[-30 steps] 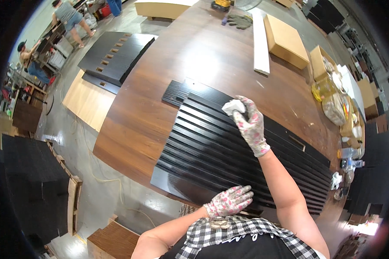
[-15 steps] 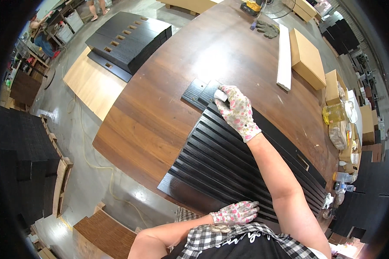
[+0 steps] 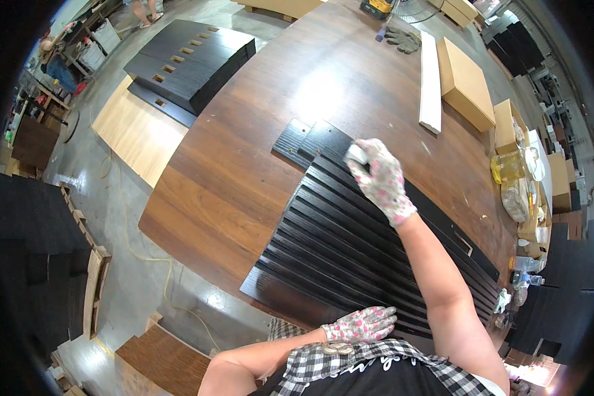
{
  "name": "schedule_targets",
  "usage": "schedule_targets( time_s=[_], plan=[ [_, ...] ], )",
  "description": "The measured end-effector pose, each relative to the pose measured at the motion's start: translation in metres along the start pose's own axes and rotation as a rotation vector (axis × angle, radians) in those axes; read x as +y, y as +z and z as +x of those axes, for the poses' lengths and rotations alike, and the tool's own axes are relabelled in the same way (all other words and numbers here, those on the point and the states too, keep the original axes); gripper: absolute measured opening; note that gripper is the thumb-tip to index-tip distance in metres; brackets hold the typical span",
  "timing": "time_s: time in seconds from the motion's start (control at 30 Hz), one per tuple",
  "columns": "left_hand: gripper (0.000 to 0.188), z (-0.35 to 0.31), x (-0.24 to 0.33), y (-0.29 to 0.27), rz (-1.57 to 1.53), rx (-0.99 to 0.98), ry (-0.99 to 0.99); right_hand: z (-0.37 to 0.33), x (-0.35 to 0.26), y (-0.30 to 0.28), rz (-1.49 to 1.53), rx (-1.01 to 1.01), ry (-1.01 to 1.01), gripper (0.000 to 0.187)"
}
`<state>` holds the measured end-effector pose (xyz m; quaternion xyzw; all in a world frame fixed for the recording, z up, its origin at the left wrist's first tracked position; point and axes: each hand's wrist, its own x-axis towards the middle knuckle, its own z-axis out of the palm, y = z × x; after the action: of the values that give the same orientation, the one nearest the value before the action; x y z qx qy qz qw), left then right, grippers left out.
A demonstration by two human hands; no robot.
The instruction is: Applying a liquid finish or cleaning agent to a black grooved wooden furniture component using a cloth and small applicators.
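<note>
A black ribbed panel [image 3: 310, 241] of parallel slats lies across the near side of the brown table [image 3: 211, 178]. Over its far edge my right hand [image 3: 381, 181], in a flowered glove, is closed around a small white pad [image 3: 357, 155]; whether the pad is cloth or foam I cannot make out. My left hand [image 3: 362, 325], gloved alike, rests flat with its fingers stretched on the near edge of the panel. Beyond the slats lie short black boards [image 3: 290, 142] with small holes. Along the panel's far right side runs a black strip with a slot [image 3: 464, 243].
At the far right of the table are a white strip [image 3: 430, 86], a cardboard box [image 3: 465, 86], a grey glove [image 3: 402, 41] and a yellow cordless tool [image 3: 377, 8]. Jars and bottles line the right edge. Black boards [image 3: 191, 63] are stacked beyond the table's left side.
My right hand has moved right and slightly nearer along the panel's far edge, with the white pad still in its grip. My left hand has stayed in place.
</note>
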<state>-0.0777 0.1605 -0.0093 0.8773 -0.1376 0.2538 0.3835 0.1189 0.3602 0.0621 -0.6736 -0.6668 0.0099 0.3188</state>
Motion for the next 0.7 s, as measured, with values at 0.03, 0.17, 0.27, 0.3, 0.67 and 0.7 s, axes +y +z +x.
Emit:
schedule_targets(
  time_s=[0.03,0.17,0.27,0.3,0.67,0.7],
  plan=[
    [0.041,0.002,0.001,0.003,-0.059,0.043,-0.021,-0.009,0.004,-0.013,-0.017,0.000,-0.006,0.027],
    [0.038,0.007,0.003,0.000,-0.077,0.056,-0.044,-0.006,-0.002,-0.016,0.016,0.070,0.026,0.028],
    [0.040,0.007,0.001,0.000,-0.006,0.013,-0.017,0.016,-0.012,0.009,0.034,0.041,0.030,0.029],
    [0.040,0.008,0.000,0.000,0.001,0.001,-0.015,0.020,-0.008,0.020,0.052,0.057,0.007,0.029],
    [0.040,-0.005,0.001,0.001,-0.074,-0.069,-0.031,-0.113,0.027,-0.091,-0.152,0.009,0.286,0.029],
    [0.041,-0.006,0.003,0.001,-0.060,-0.081,-0.036,-0.134,0.031,-0.106,-0.131,0.051,0.361,0.029]
  ],
)
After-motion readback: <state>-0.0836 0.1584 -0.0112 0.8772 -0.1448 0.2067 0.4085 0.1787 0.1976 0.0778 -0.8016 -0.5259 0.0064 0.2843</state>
